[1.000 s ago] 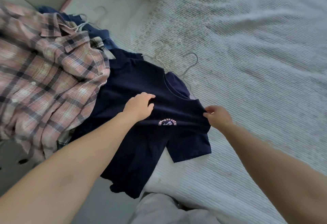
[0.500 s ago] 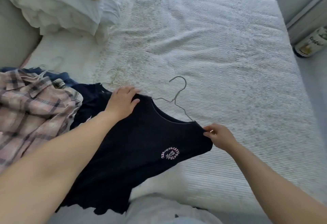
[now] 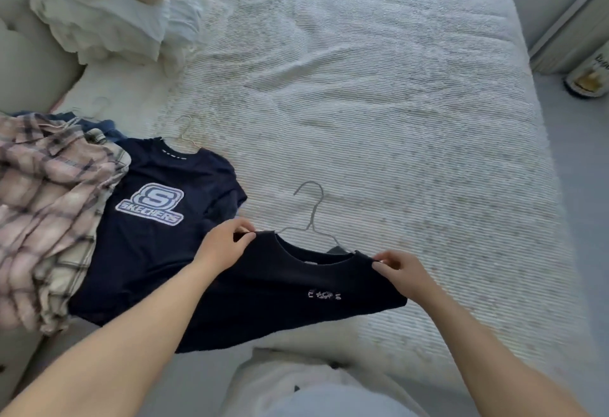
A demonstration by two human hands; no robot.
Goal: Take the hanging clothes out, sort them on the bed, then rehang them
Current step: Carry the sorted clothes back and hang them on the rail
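While you hold the dark navy cotton T-shirt with the small chest print [image 3: 283, 288] by its two shoulders, your left hand [image 3: 224, 246] pinches the left shoulder seam between thumb and fingers [image 3: 245, 228], and your right hand [image 3: 400, 270] pinches the right shoulder the same way, fingers curled. Shirt hangs low over the near edge of the white ribbed-cover bed [image 3: 379, 113], with its thin grey wire hanger [image 3: 311, 215] inside the neck, hook pointing away from you; can't tell if the lower hem touches the bed. Just beside it on the left, a navy T-shirt with a large white logo [image 3: 155, 212] lies flat on the bed, its own pale wire hanger [image 3: 188, 136] at the collar. Further left, a pink plaid button shirt [image 3: 49, 192] sits in a heap over a blue garment [image 3: 99, 126] at the bed edge. My read: take-out looks done, since several garments are on the bed; sorting is underway, with one shirt laid apart and the heap untouched. Left to do: place this shirt, separate the heap, then rehang everything. No wardrobe or rail is in view. White pillows [image 3: 105, 21] sit at the far left corner.
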